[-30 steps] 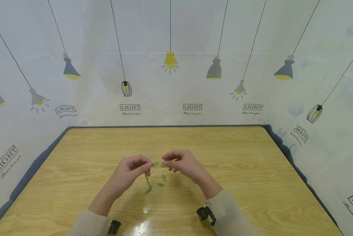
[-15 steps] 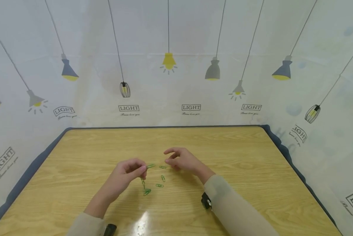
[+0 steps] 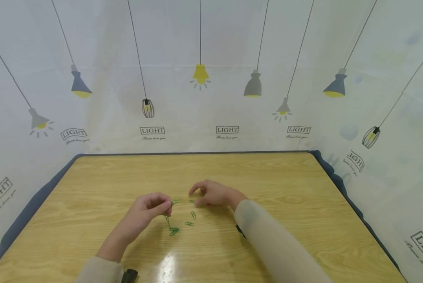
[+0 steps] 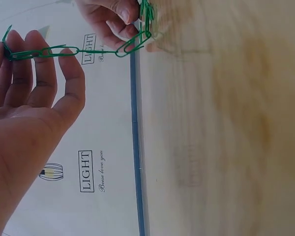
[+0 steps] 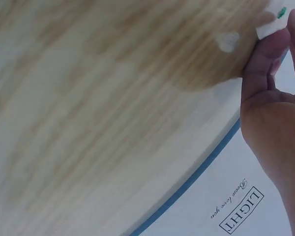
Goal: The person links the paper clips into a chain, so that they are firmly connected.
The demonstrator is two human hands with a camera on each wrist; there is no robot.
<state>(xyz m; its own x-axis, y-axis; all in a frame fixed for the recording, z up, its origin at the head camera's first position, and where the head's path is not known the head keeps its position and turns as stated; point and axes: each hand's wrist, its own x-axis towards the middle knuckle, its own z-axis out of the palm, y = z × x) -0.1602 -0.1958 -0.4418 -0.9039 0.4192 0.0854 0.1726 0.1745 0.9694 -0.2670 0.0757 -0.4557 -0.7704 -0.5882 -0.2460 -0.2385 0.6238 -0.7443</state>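
In the head view my left hand (image 3: 145,210) pinches a chain of green paper clips (image 3: 168,223) between thumb and forefinger. One clip (image 3: 176,201) sticks out to the right of the fingertips, while the chain's lower end lies bunched on the table. The left wrist view shows the linked clips (image 4: 59,51) running past the hand's curved fingers. My right hand (image 3: 214,193) is low over the table, thumb and forefinger apart, around a loose green paper clip (image 3: 191,201). Whether the thumb touches that clip is hard to tell.
Nearer my body lie two more loose green paper clips, an angled one (image 3: 193,215) and a flat one (image 3: 189,223). The wooden table (image 3: 268,220) ends at a dark blue edge, with a lamp-printed sheet (image 3: 183,43) behind it.
My right hand has drawn away from the chain and come down to a loose clip. The left hand has shifted slightly left and down, still pinching the chain.
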